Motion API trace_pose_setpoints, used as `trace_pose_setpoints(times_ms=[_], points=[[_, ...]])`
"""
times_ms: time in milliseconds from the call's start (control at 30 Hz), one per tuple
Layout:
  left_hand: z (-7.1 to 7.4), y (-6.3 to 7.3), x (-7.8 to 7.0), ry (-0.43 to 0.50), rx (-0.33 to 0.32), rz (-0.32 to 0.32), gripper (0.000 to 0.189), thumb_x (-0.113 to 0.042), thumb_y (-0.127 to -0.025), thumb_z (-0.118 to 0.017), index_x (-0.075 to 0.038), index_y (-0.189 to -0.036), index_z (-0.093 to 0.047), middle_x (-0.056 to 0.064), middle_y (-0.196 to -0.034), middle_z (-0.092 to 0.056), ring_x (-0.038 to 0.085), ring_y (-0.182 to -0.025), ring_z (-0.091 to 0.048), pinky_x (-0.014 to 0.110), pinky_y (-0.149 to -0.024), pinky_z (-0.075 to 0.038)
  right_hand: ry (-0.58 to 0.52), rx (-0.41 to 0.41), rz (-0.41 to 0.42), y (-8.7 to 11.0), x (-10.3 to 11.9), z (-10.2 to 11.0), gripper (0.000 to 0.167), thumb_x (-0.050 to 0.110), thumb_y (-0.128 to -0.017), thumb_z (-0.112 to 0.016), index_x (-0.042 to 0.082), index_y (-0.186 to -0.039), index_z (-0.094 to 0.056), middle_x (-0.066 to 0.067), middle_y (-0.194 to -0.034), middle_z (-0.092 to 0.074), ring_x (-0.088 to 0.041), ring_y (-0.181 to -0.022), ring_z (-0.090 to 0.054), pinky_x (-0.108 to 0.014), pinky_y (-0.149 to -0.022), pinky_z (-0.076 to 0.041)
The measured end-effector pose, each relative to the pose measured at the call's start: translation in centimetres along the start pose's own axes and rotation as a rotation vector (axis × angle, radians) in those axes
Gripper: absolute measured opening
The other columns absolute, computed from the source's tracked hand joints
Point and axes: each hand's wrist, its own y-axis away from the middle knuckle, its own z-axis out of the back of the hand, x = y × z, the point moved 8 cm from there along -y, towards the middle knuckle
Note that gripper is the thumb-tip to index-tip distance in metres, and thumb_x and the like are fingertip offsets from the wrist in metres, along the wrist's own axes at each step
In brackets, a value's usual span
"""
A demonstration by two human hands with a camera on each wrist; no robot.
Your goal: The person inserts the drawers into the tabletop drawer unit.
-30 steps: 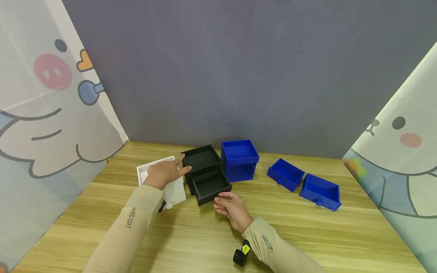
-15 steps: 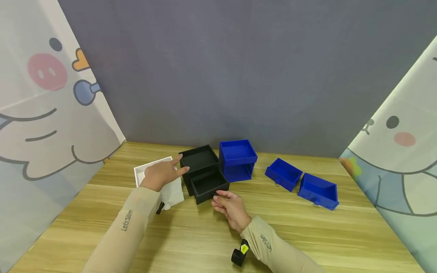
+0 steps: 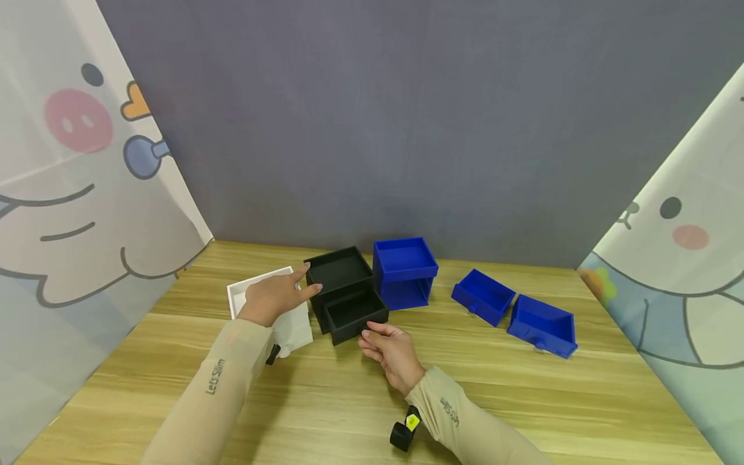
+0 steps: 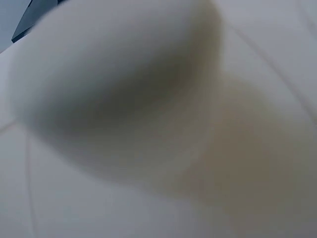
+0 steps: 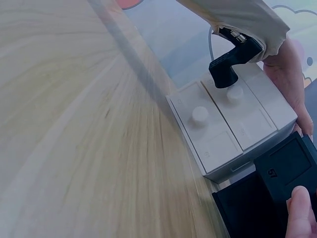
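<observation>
A black drawer [image 3: 356, 316] juts partway out of the front of a small black cabinet [image 3: 343, 270] with a tray-like top. My right hand [image 3: 395, 355] pinches the drawer at its front; its knob is hidden by the fingers. In the right wrist view, the thumb [image 5: 299, 210] lies before the drawer front, which is marked 57. My left hand [image 3: 273, 297] reaches over a white cabinet [image 3: 294, 326], thumb and forefinger outstretched to the black cabinet's left side and top edge. The left wrist view is mostly a pale blur.
Right of the black cabinet stands a blue cabinet [image 3: 405, 261] with an open lower front. Two loose blue drawers [image 3: 482, 297] lie further right on the wooden table [image 3: 494, 400]. The white cabinet has two closed drawers with round knobs [image 5: 200, 115]. A grey wall rises behind.
The black drawer has slid slightly further into its cabinet, with my right hand moving forward along with it. My left hand stays in place at the cabinet. The head view has shifted a little.
</observation>
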Motion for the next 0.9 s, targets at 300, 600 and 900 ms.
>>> trace_pose_setpoints(times_ms=[300, 600, 900], points=[[-0.1, -0.1, 0.1, 0.022, 0.009, 0.005, 0.078, -0.07, -0.091, -0.036, -0.027, -0.154, -0.022, 0.02, -0.123, -0.061, 0.023, -0.058, -0.051, 0.034, -0.05, -0.031, 0.006, -0.007, 0.015, -0.4, -0.3, -0.5, 0.031, -0.008, -0.09, -0.058, -0.016, -0.12, -0.054, -0.006, -0.086, -0.071, -0.008, -0.067, -0.067, -0.021, -0.064, -0.053], [0.1, -0.3, 0.1, 0.019, 0.015, -0.002, 0.079, -0.07, -0.091, -0.035, -0.025, -0.155, -0.021, 0.022, -0.137, -0.051, 0.032, -0.086, -0.062, 0.039, -0.055, -0.038, 0.019, -0.026, 0.033, -1.3, -0.4, -0.9, 0.034, -0.008, -0.09, -0.057, -0.018, -0.122, -0.051, -0.01, -0.09, -0.07, -0.008, -0.068, -0.067, -0.022, -0.066, -0.053], [-0.3, -0.2, -0.1, 0.029, 0.04, 0.001, 0.079, -0.069, -0.092, -0.035, -0.025, -0.155, -0.02, 0.022, -0.135, -0.052, 0.032, -0.084, -0.062, 0.039, -0.056, -0.038, 0.009, -0.049, 0.03, -1.8, -0.6, -1.0, 0.032, -0.009, -0.089, -0.058, -0.016, -0.12, -0.054, -0.007, -0.087, -0.07, -0.008, -0.066, -0.067, -0.021, -0.063, -0.053]])
